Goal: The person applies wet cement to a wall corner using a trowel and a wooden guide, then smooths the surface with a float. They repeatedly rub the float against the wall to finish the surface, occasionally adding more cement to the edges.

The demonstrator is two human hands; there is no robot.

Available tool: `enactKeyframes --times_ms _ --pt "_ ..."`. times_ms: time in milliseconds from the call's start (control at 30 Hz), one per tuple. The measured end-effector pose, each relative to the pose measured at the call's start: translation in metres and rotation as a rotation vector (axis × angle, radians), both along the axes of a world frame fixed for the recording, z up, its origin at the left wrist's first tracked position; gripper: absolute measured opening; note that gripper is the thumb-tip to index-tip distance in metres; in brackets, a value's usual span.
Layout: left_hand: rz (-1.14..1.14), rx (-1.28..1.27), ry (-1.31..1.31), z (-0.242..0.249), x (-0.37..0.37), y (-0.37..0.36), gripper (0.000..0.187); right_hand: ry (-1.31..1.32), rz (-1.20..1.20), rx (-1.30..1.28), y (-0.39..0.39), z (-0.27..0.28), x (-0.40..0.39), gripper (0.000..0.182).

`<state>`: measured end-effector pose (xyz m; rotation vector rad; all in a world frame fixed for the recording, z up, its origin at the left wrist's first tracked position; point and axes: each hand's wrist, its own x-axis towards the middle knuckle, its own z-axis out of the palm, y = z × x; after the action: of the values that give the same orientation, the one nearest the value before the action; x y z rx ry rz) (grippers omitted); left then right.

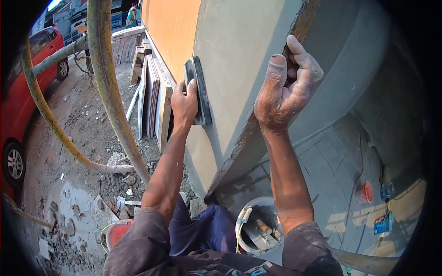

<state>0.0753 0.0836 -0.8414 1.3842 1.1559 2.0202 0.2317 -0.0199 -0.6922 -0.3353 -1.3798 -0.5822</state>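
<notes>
My left hand grips a dark plastering float, which stands upright along the wall's face. Its blade lies near the border between the orange part and the grey plaster. My right hand, whitened with dust, is closed at the wall's corner. Its thumb points up and its fingers curl around a rough brown edge strip that runs down the corner. The palm hides part of this strip.
Yellowed poles cross the left side. Boards lean against the wall's far end. Below me stand a white bucket with tools inside and a red bucket. A red car is parked left; rubble covers the ground.
</notes>
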Motion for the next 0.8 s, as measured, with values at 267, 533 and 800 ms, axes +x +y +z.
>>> enactKeyframes --times_ms 267,533,800 --pt "0.02 0.376 0.338 -0.013 0.028 -0.117 0.033 -0.03 0.021 -0.085 -0.008 -0.001 0.002 0.033" --pt "0.07 0.15 0.131 0.145 -0.001 -0.002 0.041 0.028 0.013 -0.078 -0.007 -0.003 0.001 0.033" --pt "-0.027 0.176 0.278 0.016 0.019 -0.094 0.038 -0.001 -0.048 -0.044 -0.009 -0.001 0.004 0.033"
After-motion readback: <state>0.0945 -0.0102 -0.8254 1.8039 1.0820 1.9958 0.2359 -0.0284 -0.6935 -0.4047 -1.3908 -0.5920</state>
